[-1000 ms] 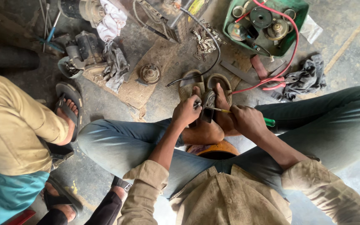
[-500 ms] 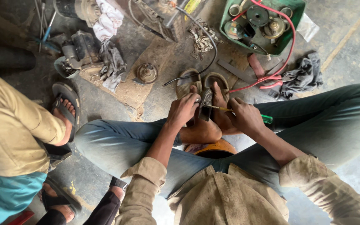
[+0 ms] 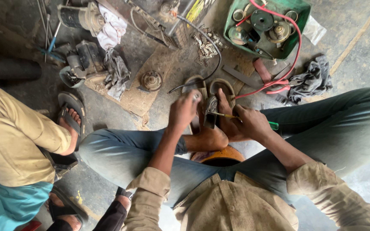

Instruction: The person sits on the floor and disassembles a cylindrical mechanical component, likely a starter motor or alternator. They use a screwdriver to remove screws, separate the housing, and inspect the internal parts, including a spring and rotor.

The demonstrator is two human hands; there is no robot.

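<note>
Left hand [image 3: 184, 112] raised, fingers curled (slightly blurred), right hand [image 3: 250, 123] gripping, forearms converging

Grimy concrete floor [image 3: 356, 38], green tray [image 3: 298, 42], dark rag [image 3: 311, 81], cardboard sheet [image 3: 138, 100], red cable [image 3: 275, 87]

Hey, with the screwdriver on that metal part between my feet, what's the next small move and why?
Probably bring the left hand back onto the small metal part before turning. It is blurred and seems off the part, while the right hand aims the screwdriver tip at it, braced only by the feet.
</note>
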